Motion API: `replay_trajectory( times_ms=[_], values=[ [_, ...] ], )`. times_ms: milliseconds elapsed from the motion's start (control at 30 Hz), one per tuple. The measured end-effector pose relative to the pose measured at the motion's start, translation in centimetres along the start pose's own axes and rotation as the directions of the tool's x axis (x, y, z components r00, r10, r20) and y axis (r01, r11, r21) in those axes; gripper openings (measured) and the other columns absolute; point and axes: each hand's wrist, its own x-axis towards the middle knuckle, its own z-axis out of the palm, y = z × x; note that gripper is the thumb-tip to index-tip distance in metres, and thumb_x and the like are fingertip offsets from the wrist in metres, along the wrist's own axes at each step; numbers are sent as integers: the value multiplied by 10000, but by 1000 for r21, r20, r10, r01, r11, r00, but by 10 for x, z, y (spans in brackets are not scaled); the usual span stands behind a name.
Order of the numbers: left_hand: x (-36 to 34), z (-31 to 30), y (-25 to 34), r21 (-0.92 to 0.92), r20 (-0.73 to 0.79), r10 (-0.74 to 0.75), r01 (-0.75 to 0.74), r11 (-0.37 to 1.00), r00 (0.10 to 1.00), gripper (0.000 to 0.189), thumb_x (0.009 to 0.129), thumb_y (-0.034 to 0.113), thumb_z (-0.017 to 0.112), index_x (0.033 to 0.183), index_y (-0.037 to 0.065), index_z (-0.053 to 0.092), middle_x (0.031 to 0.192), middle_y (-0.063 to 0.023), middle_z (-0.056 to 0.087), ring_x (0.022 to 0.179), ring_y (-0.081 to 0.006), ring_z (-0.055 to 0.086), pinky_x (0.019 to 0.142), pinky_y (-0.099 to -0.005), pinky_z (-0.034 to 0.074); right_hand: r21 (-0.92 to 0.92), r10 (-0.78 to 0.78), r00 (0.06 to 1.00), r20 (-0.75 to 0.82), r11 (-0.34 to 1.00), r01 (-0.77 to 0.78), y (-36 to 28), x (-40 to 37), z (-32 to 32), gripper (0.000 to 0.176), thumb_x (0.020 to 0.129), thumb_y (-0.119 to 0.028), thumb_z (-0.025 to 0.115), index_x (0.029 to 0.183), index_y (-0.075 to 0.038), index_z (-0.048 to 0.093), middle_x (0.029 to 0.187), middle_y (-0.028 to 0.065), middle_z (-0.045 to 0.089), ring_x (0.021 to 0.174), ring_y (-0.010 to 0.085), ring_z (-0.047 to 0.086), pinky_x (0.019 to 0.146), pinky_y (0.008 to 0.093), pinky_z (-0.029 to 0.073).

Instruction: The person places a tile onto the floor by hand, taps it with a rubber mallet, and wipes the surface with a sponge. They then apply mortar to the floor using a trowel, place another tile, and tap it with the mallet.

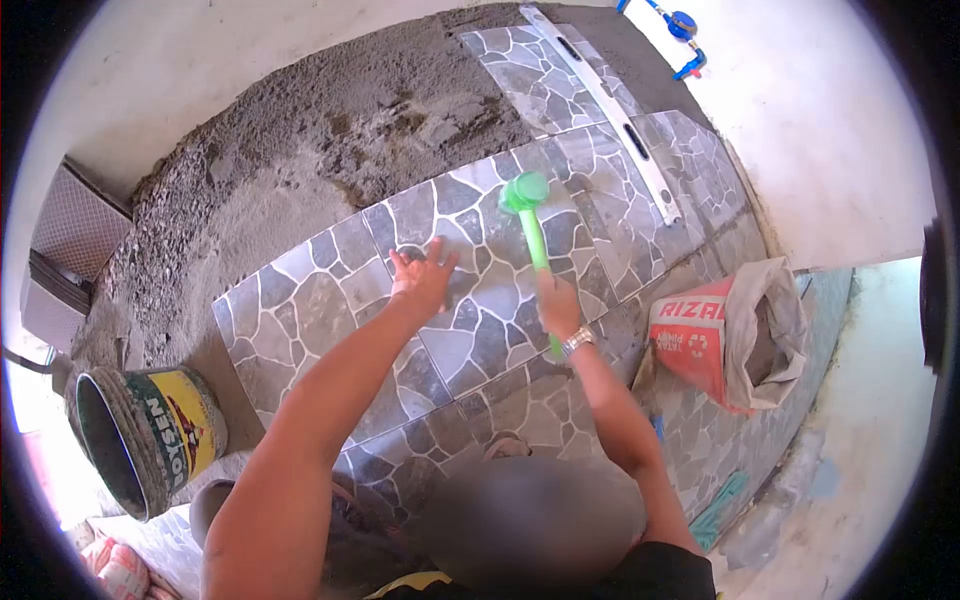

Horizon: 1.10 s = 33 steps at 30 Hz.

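My right hand (pixel 558 303) is wrapped round the handle of a green mallet (pixel 525 192), whose head is over a stone-patterned tile (pixel 485 255). Whether the head touches the tile cannot be made out. To the left, my left hand (pixel 423 276) lies on the same tiled surface with its fingers spread and nothing in them. Rough grey mortar (pixel 400 125) borders the tiles on the far side. A long spirit level (pixel 610 115) rests across the tiles at the upper right.
A mortar-caked bucket (pixel 180 425) lies tilted at the left, near stacked tiles (pixel 75 240). On the right stands an open red and white sack (pixel 700 340). A blue pipe fitting (pixel 683 27) is on the far wall. Green cord (pixel 718 510) lies at the lower right.
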Motion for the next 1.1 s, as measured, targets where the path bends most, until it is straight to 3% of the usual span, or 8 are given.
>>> replay_trajectory(
  times_ms=[167,267,467,700,733,867,1033,1100],
  values=[
    [6,4,-3,19,29,-9,8,1000,1000,1056,684,300,894,1564,285,309,1663,-103,169,1303,-525,485,1112,-738,219,-301,-428,850,-306,891,340,19,2,11,525,1033,-422,432,838,23,631,652,218,603,629,393,615,589,485,448],
    [5,-1,0,12,34,-23,23,1000,999,1069,674,301,901,1565,285,309,1665,-104,163,1296,-522,495,1112,-738,217,-95,-35,999,18,995,36,62,6,11,520,1032,-404,444,817,35,621,622,197,570,604,352,596,581,474,430],
    [6,5,-2,24,-7,-14,14,1000,1000,1065,660,288,910,1556,271,335,1658,-108,189,1267,-448,555,1108,-747,208,247,-19,986,-164,967,59,9,-3,-12,576,1024,-454,433,794,38,627,659,224,596,623,390,596,612,502,424],
    [4,10,-7,21,-41,4,-3,1000,999,1057,644,347,912,1541,293,355,1640,-93,240,1258,-463,547,1110,-717,255,-379,-539,838,-89,796,471,-1,-35,-20,545,1021,-450,435,829,20,634,636,205,585,592,421,563,563,499,401],
    [4,13,-5,21,-37,3,-2,1000,999,1059,646,343,912,1543,292,351,1638,-95,241,1254,-433,559,1111,-718,254,189,-11,999,41,982,3,-9,-54,-25,484,1032,-397,428,847,6,621,641,198,590,584,414,554,542,488,395],
    [5,6,-6,26,-23,6,-5,1000,1000,1056,660,331,908,1550,285,342,1637,-106,239,1245,-352,589,1110,-722,251,-415,-545,838,-18,767,490,53,-88,-2,421,1045,-334,416,825,-13,575,592,116,540,526,277,537,499,426,378],
    [8,12,-7,40,-29,10,-9,999,1000,1048,682,344,897,1558,244,331,1644,-124,224,1258,-348,582,1103,-723,258,196,131,969,211,965,-174,-13,-105,-33,415,1048,-336,424,833,-7,557,585,130,521,520,295,520,495,433,390],
    [8,10,-6,47,-14,9,-8,999,1000,1045,686,348,896,1558,240,330,1644,-125,224,1268,-350,576,1102,-722,261,-83,-185,978,97,978,194,13,-118,-26,386,1052,-348,443,914,-24,599,600,96,549,491,258,508,472,394,403]
  ],
)
